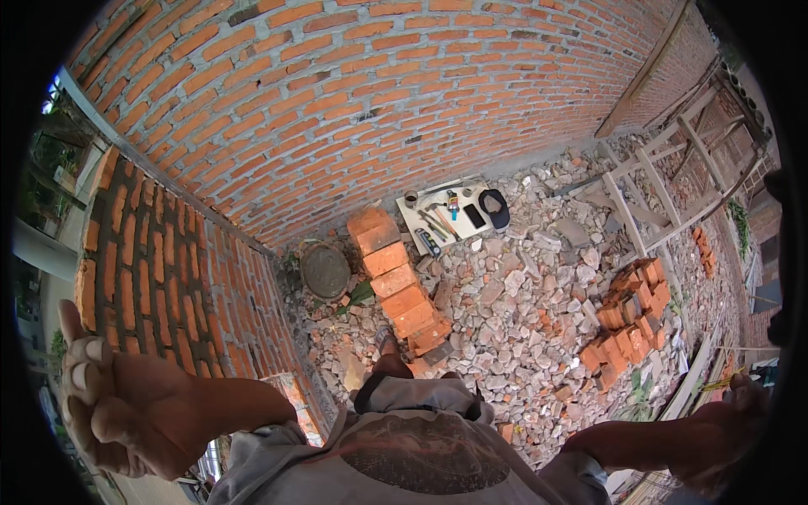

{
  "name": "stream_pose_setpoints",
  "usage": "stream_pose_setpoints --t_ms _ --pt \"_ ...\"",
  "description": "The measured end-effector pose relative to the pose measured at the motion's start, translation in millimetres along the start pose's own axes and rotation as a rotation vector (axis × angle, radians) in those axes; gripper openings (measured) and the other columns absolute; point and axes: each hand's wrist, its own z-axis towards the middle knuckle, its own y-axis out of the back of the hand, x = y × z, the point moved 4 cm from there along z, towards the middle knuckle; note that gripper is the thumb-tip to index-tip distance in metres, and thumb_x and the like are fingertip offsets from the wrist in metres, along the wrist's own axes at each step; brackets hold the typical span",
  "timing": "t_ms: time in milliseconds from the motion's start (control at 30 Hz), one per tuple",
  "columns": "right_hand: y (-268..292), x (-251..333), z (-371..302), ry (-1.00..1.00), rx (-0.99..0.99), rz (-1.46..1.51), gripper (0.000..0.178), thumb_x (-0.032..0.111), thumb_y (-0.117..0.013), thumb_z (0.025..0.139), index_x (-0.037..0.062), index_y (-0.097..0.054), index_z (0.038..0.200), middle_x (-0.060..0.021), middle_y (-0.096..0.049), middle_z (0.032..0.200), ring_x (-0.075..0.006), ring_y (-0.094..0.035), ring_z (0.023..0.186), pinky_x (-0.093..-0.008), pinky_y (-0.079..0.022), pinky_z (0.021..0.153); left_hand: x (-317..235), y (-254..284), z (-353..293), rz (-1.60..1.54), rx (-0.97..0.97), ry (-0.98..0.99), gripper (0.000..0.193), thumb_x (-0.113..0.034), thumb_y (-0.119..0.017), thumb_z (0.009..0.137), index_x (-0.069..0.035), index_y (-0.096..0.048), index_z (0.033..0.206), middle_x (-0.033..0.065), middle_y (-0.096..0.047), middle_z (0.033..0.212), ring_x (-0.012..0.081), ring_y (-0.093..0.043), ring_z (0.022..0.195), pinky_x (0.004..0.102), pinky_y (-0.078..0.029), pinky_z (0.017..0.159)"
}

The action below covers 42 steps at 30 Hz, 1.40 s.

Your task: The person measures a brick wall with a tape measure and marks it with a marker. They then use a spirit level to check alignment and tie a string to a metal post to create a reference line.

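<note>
1. The brick side wall (156, 269), with dark mortar in the joints of its outer part, stands at the left; it is the thing nearest to the left hand (130, 408).
2. The left hand is held out low at the left, beyond the near end of this wall, with the forearm stretched sideways. The fingers are loosely bent and spread from the palm; nothing is seen to be gripped.
3. The right hand (728, 429) is held out at the far right, its forearm also stretched sideways. It is darkened by shadow near the rim, so whether it is open or closed cannot be told.
4. Beside the side wall, a round tub of grey mortar (326, 271) is set on the ground.
5. The way ahead of the body is partly blocked by a stepped stack of orange bricks (394, 279).
6. Behind the stack, a white board (460, 233) is laid near the tall brick wall (379, 101); hand tools, a phone (475, 217) and a dark cap (498, 220) are carried on it.
7. The ground is covered by broken rubble (497, 303). At the right, it is taken up by another brick pile (627, 316) and a wooden frame (624, 212).
</note>
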Motion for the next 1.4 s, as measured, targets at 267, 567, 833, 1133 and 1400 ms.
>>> stream_pose_setpoints --t_ms 267,567,833,1133,1400 --pt "-41 -159 -383 -1.010 1.476 -0.559 0.024 0.014 -0.064 0.084 -0.0030 -0.066 0.101 -0.0261 -0.066 0.081 -0.0422 -0.064 0.073 -0.0478 -0.049 0.068 189 31 -383 0.455 0.991 1.130 0.034 -0.033 -0.064 0.096 -0.006 -0.067 0.116 0.0101 -0.064 0.082 0.0232 -0.056 0.070 0.0486 -0.041 0.061" --pt "-30 -159 -655 -1.907 1.982 -0.056 0.024 0.019 -0.070 0.086 -0.0044 -0.069 0.087 -0.0164 -0.071 0.078 -0.0256 -0.072 0.063 -0.0399 -0.060 0.051 28 198 -585 0.613 1.701 2.045 0.035 -0.027 -0.080 0.082 0.006 -0.072 0.094 0.0174 -0.073 0.085 0.0255 -0.074 0.072 0.0370 -0.058 0.065" --pt "-179 -291 -807 -0.859 2.264 0.041 0.026 0.028 -0.065 0.080 0.0025 -0.069 0.083 -0.0205 -0.070 0.082 -0.0412 -0.068 0.082 -0.0502 -0.054 0.076 -93 98 -569 0.913 0.650 2.683 0.020 -0.017 -0.065 0.087 0.002 -0.064 0.080 0.0068 -0.062 0.069 0.0197 -0.067 0.059 0.0317 -0.054 0.050" --pt "-299 -394 -925 -1.401 2.053 0.071 0.020 0.014 -0.060 0.089 -0.0025 -0.066 0.098 -0.0145 -0.071 0.087 -0.0256 -0.070 0.076 -0.0382 -0.055 0.066 -156 -65 -647 0.582 1.323 2.901 0.083 -0.070 -0.063 0.080 0.005 -0.066 0.114 0.0201 -0.071 0.102 0.0337 -0.064 0.106 0.0419 -0.047 0.098" --pt "-310 -392 -1039 -0.732 2.412 -0.012 0.028 0.029 -0.061 0.089 0.0052 -0.066 0.101 -0.0215 -0.070 0.099 -0.0410 -0.067 0.092 -0.0457 -0.053 0.080 -154 -79 -696 0.627 1.548 3.120 0.109 -0.073 -0.071 0.071 0.016 -0.048 0.130 0.0335 -0.059 0.125 0.0424 -0.056 0.122 0.0456 -0.045 0.102"
